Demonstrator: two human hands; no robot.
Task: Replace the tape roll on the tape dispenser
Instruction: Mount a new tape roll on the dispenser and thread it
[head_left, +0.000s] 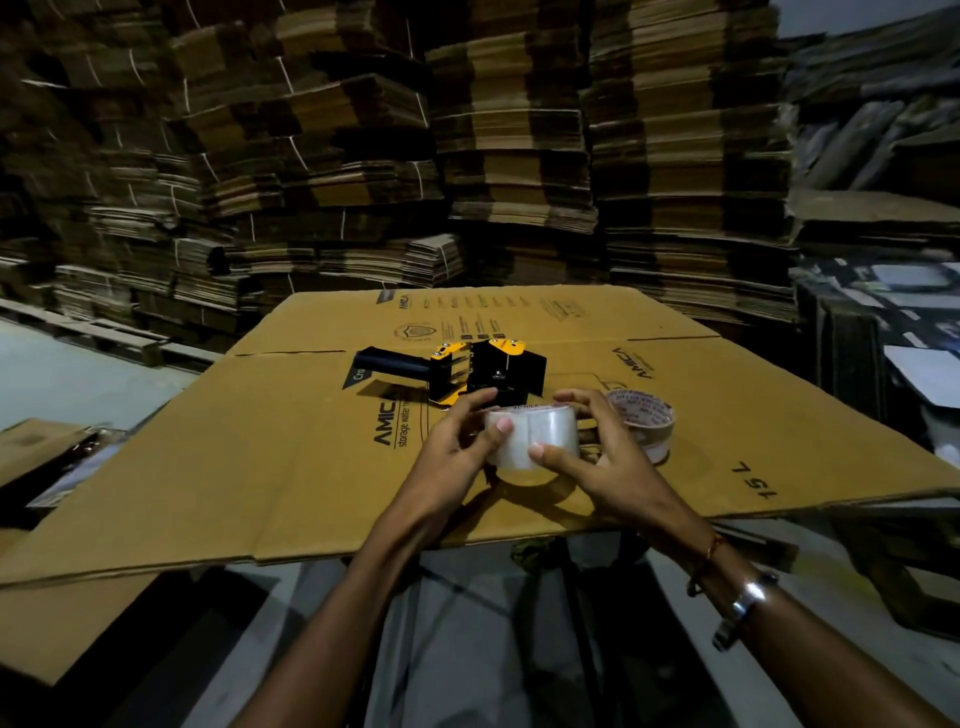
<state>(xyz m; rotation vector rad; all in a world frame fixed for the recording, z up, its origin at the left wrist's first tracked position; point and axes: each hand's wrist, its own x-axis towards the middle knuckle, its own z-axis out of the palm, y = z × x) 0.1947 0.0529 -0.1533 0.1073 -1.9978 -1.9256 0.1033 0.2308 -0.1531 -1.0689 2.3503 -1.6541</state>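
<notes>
I hold a full roll of clear tape (540, 434) between both hands, just above a flattened cardboard box (291, 457). My left hand (457, 457) grips its left side, thumb on the front face. My right hand (608, 457) grips its right side, thumb pressed on the tape surface. The black and yellow tape dispenser (467, 370) lies on the cardboard just beyond my hands, handle pointing left. A second, thinner tape roll (649, 418) with a printed core lies flat on the cardboard, right behind my right hand.
Tall stacks of flattened cardboard boxes (509, 156) fill the background. A wooden pallet (104, 338) sits at the left on the grey floor. Dark stacks and papers (883, 322) stand at the right. The cardboard's near edge overhangs in front of me.
</notes>
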